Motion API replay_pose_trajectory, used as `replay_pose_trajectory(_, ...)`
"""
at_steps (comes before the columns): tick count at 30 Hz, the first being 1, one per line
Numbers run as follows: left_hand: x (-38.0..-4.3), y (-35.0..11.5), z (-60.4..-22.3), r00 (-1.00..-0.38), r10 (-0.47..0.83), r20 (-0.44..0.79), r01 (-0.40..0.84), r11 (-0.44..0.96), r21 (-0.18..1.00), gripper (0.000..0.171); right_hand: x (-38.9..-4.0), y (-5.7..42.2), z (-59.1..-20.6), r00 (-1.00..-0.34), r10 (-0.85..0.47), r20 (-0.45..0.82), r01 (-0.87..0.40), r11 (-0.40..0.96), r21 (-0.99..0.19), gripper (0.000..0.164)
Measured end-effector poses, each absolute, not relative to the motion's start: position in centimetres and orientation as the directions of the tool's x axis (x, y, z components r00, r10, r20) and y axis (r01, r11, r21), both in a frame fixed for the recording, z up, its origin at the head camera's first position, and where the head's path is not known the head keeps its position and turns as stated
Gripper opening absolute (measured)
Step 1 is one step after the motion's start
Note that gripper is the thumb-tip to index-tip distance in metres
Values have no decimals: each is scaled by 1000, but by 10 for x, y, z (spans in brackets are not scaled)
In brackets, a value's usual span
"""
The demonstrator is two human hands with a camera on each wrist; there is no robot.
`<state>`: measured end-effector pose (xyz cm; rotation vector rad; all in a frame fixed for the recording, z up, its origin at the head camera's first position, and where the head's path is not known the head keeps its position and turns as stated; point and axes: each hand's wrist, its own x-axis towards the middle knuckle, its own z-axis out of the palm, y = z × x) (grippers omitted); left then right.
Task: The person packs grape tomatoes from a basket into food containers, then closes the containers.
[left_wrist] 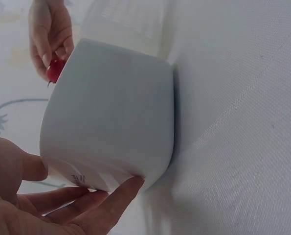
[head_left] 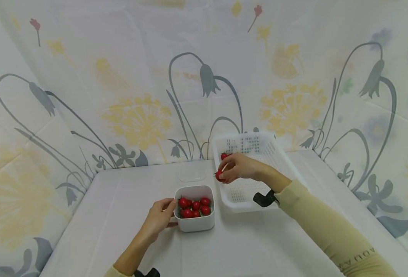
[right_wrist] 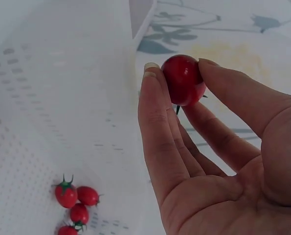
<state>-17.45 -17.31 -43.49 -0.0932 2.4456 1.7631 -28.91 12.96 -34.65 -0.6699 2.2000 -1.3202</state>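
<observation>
One tomato is pinched btwn thumb & fingers of R hand, held nr 9 o'clock rim of white basket. White box is gripped at its 9 o'clock side by L hand, thumb at rim, fingers on outer wall. Several tomatoes are held inside. Basket's placed at abt 2 o'clock from box, w/ more tomatoes seen at its 10 o'clock side. Both are set on white surface.
</observation>
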Motion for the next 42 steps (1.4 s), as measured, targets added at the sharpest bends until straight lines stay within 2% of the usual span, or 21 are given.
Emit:
replay_pose_trajectory(12, -173, -172, -433, -990, 23, -140, -125, 315, 941, 45, -265, 108, -353, -736, -664, -127, -203, 396, -895, 23)
replay_pose_trajectory(26, -174, -172, -433, -990, 24, -138, -123, 322, 939, 44, -252, 74, -369, -693, -706, -145, -191, 373, -908, 21)
replay_pose_trajectory(38, -174, -172, -433, -990, 28, -136, -121, 308, 944, 43, -246, 49, -383, -715, -688, -123, -248, 415, -876, 19)
replay_pose_trajectory(42, -173, -172, -433, -990, 30, -137, -122, 303, 945, 43, -244, 40, -389, -739, -668, -88, -324, 467, -823, 17)
